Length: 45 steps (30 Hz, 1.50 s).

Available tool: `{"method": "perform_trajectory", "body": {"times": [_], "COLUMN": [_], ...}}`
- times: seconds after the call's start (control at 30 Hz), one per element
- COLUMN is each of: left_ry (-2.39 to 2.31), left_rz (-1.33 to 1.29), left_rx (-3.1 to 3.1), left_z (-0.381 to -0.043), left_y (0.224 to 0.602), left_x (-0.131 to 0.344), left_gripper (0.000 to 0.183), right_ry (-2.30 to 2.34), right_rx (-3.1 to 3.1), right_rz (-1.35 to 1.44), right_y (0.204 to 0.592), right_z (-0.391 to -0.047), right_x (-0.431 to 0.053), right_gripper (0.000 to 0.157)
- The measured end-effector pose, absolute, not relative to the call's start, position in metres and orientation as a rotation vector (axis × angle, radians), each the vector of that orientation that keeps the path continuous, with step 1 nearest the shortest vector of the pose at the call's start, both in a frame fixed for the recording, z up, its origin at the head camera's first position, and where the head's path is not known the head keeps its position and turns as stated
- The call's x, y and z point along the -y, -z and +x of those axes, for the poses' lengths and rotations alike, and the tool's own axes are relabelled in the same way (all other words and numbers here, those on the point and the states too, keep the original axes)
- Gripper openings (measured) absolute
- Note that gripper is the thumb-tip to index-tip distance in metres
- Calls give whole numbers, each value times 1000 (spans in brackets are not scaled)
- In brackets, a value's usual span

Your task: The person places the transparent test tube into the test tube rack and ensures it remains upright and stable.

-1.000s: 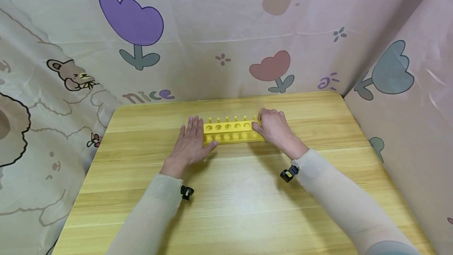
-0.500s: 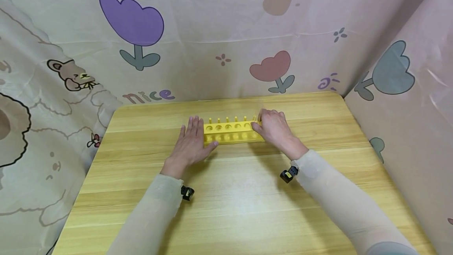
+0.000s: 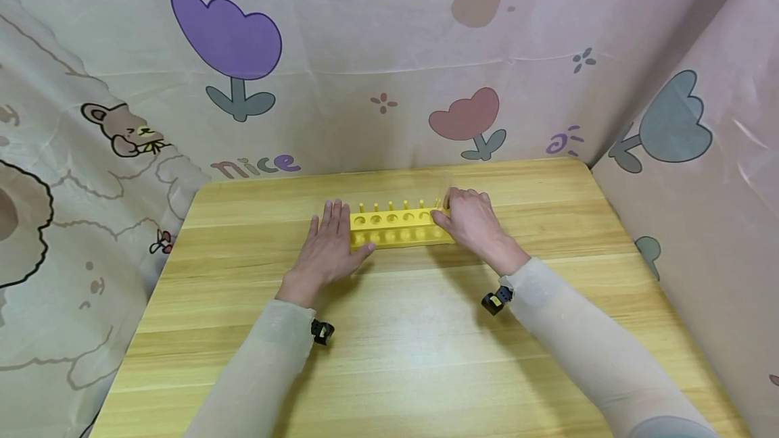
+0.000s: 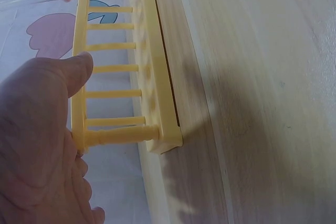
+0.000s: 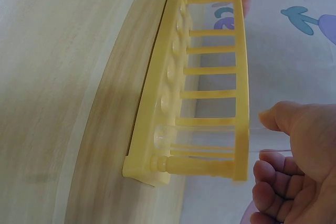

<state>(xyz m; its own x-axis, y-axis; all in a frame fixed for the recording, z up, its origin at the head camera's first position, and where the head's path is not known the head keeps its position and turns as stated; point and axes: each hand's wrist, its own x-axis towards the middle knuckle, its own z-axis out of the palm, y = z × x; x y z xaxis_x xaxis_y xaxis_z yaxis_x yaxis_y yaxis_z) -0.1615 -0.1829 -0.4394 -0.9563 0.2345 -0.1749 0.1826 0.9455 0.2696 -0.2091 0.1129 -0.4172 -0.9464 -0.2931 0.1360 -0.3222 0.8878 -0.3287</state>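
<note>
A yellow plastic test tube rack stands on the table, with a row of round holes along its top and several short pegs behind them. My left hand lies against the rack's left end, fingers straight and thumb at the front edge of the top bar. At the other end, my right hand pinches a clear test tube between thumb and curled fingers. The tube goes down through the last hole, its rounded bottom at the rack's base. Its upper part shows faintly above my right hand in the head view.
The wooden table reaches to a patterned cloth hung close behind it. More cloth hangs along the right side, and on the left too. Small black cameras sit at both wrists.
</note>
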Motion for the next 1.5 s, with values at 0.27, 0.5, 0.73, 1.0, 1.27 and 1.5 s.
{"method": "perform_trajectory", "body": {"times": [0.27, 0.5, 0.73, 1.0, 1.27, 1.5], "left_ry": [-378, -401, -385, -376, -409, -459], "left_rz": [313, 309, 309, 311, 303, 287], "left_rx": [-2897, -2898, -2917, -2929, -2942, -2947], "left_z": [-162, -162, -163, -163, -162, -157], "left_y": [440, 440, 441, 442, 444, 444], "left_x": [183, 183, 184, 185, 187, 189], "left_gripper": [104, 102, 102, 102, 104, 105], "right_ry": [-549, -555, -566, -602, -595, -583], "right_rx": [2970, 2958, 2958, 2950, 2903, 2874], "right_rz": [482, 482, 478, 503, 542, 560], "right_y": [419, 421, 423, 425, 428, 432], "right_z": [-210, -209, -206, -204, -199, -195], "right_x": [-113, -114, -115, -117, -122, -128], "right_gripper": [37, 41, 48, 51, 59, 75]}}
